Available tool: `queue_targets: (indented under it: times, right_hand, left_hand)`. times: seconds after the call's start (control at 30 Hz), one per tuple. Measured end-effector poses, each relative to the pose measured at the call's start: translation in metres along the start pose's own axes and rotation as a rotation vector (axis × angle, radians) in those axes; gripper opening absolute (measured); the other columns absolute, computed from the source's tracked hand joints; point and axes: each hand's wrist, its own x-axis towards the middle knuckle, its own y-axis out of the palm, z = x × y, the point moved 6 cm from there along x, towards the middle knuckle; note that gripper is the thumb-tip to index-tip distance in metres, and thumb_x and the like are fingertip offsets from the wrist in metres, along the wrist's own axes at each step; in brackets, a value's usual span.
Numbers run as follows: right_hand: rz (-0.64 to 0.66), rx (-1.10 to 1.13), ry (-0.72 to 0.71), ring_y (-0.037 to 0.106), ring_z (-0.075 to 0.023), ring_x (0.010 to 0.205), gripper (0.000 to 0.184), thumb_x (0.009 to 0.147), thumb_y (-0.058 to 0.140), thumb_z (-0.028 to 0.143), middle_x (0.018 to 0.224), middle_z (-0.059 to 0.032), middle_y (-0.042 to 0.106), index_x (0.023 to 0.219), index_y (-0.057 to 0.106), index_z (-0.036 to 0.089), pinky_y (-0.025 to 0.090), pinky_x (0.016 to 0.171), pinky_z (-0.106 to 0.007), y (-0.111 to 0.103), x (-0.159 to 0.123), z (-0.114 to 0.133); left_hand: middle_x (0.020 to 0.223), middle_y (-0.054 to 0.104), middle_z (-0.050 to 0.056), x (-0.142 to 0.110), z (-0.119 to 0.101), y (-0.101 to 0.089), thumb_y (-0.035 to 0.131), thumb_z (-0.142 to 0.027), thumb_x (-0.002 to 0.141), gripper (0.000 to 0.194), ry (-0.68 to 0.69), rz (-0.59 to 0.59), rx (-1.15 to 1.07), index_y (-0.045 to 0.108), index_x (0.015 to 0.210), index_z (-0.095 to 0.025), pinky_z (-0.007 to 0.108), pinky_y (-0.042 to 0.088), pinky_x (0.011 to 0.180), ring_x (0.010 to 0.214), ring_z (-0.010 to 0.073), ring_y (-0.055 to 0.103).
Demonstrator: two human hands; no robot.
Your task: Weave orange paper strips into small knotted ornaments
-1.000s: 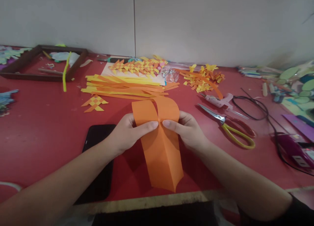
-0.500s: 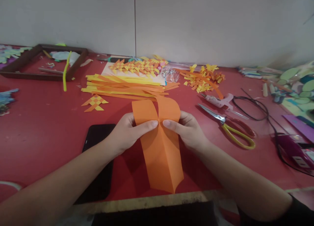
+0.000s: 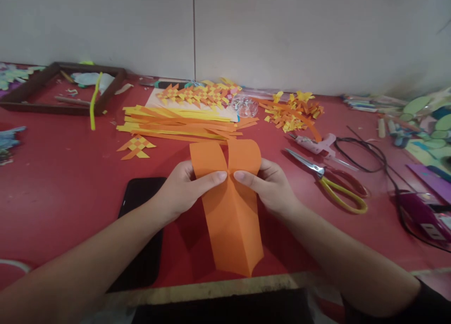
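An orange sheet of paper point(image 3: 230, 225), creased lengthwise, is held between my two hands above the front of the red table. It is split at its far end into two halves that curl apart. My left hand point(image 3: 192, 185) pinches the left half, thumb on top near the split. On the other half my right hand point(image 3: 269, 183) grips the same way, its thumb tip close to the left one. The fingers beneath the paper are mostly hidden. A black phone point(image 3: 141, 235) lies beside my left wrist, partly under the forearm.
Scissors point(image 3: 322, 173) and a pink glue gun point(image 3: 317, 145) with its cord lie at right. Beyond the paper are yellow and orange strips point(image 3: 176, 122), woven paper fish point(image 3: 137, 146) and scraps point(image 3: 291, 110). A brown frame point(image 3: 45, 109) stands far left; a purple device point(image 3: 423, 216) is far right.
The two halves at the paper's far end have spread slightly further apart, the right one shifting a little to the right. Both hands keep nearly the same place and grip.
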Motion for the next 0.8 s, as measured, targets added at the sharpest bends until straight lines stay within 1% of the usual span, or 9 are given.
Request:
queue_targets:
  times: [0.13, 0.2, 0.27, 0.37, 0.47, 0.53, 0.6, 0.7, 0.8]
  right_hand:
    - [-0.054, -0.013, -0.015, 0.072, -0.0191, 0.078, 0.016, 0.072, 0.082, 0.034, 0.091, -0.0009, 0.078, 0.083, 0.075, 0.025, 0.060, 0.073, -0.035, -0.0041, 0.0003, -0.0002]
    - [-0.066, -0.005, -0.006, 0.072, -0.0192, 0.078, 0.017, 0.071, 0.083, 0.034, 0.090, -0.0011, 0.078, 0.083, 0.075, 0.025, 0.060, 0.073, -0.035, -0.0044, 0.0004, -0.0007]
    - [-0.069, 0.008, -0.002, 0.072, -0.0191, 0.078, 0.016, 0.071, 0.083, 0.034, 0.090, -0.0012, 0.078, 0.083, 0.075, 0.025, 0.060, 0.073, -0.034, -0.0039, 0.0007, -0.0006]
    - [-0.082, 0.025, -0.004, 0.072, -0.0184, 0.079, 0.015, 0.071, 0.083, 0.033, 0.091, -0.0004, 0.078, 0.083, 0.075, 0.026, 0.060, 0.073, -0.033, -0.0037, 0.0012, -0.0003]
    - [-0.103, 0.028, 0.025, 0.072, -0.0201, 0.077, 0.017, 0.073, 0.081, 0.040, 0.087, -0.0009, 0.077, 0.080, 0.075, 0.026, 0.061, 0.071, -0.035, -0.0047, 0.0008, -0.0016]
    - [-0.089, 0.026, 0.045, 0.072, -0.0220, 0.076, 0.022, 0.074, 0.078, 0.047, 0.081, -0.0019, 0.076, 0.078, 0.075, 0.026, 0.061, 0.069, -0.036, -0.0039, 0.0001, -0.0016]
    - [-0.048, 0.024, 0.072, 0.073, -0.0225, 0.075, 0.025, 0.073, 0.078, 0.048, 0.080, -0.0029, 0.077, 0.080, 0.076, 0.025, 0.061, 0.069, -0.036, -0.0015, -0.0008, -0.0013]
    - [0.007, 0.026, 0.124, 0.072, -0.0199, 0.071, 0.023, 0.070, 0.083, 0.041, 0.087, -0.0041, 0.078, 0.083, 0.077, 0.023, 0.061, 0.067, -0.033, 0.0022, -0.0023, -0.0017]
    - [0.012, 0.035, 0.136, 0.072, -0.0172, 0.069, 0.020, 0.069, 0.084, 0.035, 0.088, -0.0041, 0.078, 0.082, 0.077, 0.022, 0.060, 0.065, -0.030, 0.0033, -0.0027, -0.0021]
  left_hand:
    - [0.104, 0.077, 0.006, -0.0004, -0.0003, -0.0021, 0.077, -0.029, 0.078, 0.021, 0.007, -0.014, 0.007, 0.075, 0.096, -0.017, 0.031, 0.056, 0.082, 0.095, 0.0250, 0.072]
    - [0.106, 0.077, 0.007, -0.0009, -0.0016, -0.0021, 0.076, -0.032, 0.079, 0.023, 0.013, -0.007, 0.022, 0.074, 0.097, -0.017, 0.033, 0.056, 0.084, 0.097, 0.0257, 0.071]
    - [0.109, 0.076, 0.007, -0.0017, -0.0024, -0.0008, 0.076, -0.034, 0.079, 0.027, 0.004, 0.018, 0.052, 0.073, 0.100, -0.017, 0.034, 0.056, 0.085, 0.100, 0.0265, 0.071]
    - [0.108, 0.077, 0.007, -0.0031, -0.0007, 0.0028, 0.078, -0.032, 0.077, 0.027, -0.043, 0.083, 0.106, 0.073, 0.100, -0.019, 0.032, 0.057, 0.081, 0.098, 0.0256, 0.071]
    - [0.105, 0.077, 0.007, -0.0029, 0.0009, 0.0023, 0.079, -0.033, 0.076, 0.026, -0.065, 0.074, 0.132, 0.074, 0.097, -0.018, 0.032, 0.057, 0.079, 0.095, 0.0256, 0.072]
    - [0.105, 0.077, 0.008, -0.0016, 0.0001, 0.0009, 0.079, -0.035, 0.075, 0.027, -0.041, 0.046, 0.140, 0.074, 0.095, -0.017, 0.033, 0.057, 0.079, 0.095, 0.0265, 0.072]
    - [0.106, 0.077, 0.009, -0.0002, -0.0013, 0.0001, 0.079, -0.035, 0.075, 0.029, -0.006, 0.027, 0.127, 0.074, 0.098, -0.017, 0.034, 0.056, 0.082, 0.097, 0.0269, 0.071]
    - [0.107, 0.077, 0.008, 0.0012, -0.0024, -0.0012, 0.079, -0.030, 0.075, 0.030, 0.029, 0.008, 0.076, 0.074, 0.101, -0.017, 0.034, 0.055, 0.086, 0.100, 0.0260, 0.070]
    - [0.105, 0.077, 0.006, 0.0013, -0.0022, -0.0015, 0.079, -0.025, 0.074, 0.025, 0.036, 0.005, 0.044, 0.074, 0.098, -0.018, 0.032, 0.055, 0.085, 0.098, 0.0243, 0.071]
